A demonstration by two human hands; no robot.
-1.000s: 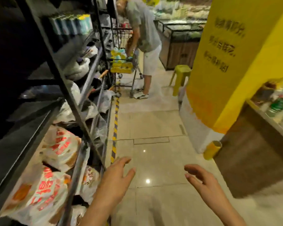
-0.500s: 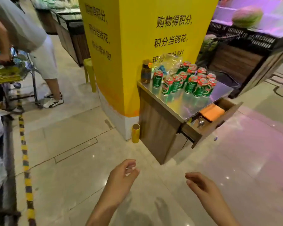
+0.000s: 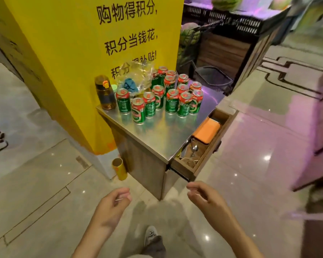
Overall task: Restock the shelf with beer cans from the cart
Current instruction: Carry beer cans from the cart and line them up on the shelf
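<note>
beer cans (image 3: 158, 96) stood clustered upright on the steel-topped cabinet (image 3: 157, 135), far of my hands | left hand (image 3: 111, 205) loosely curled, grasping nothing | right hand (image 3: 206, 199) the same, touching nothing | drawer (image 3: 203, 146) open at right

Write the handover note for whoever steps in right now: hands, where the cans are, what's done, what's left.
Left hand: loosely curled, holds nothing, low in front of the counter.
Right hand: the same, empty, near the open drawer.
Beer cans: about fifteen green-and-red ones stand upright in a cluster on the steel counter top against the yellow pillar, beside a dark bottle and a clear plastic bag.
Done: nothing that this view can confirm; no shelf is in sight.
Left: pick up cans and carry them to the shelf; every can here remains to be moved.
</note>
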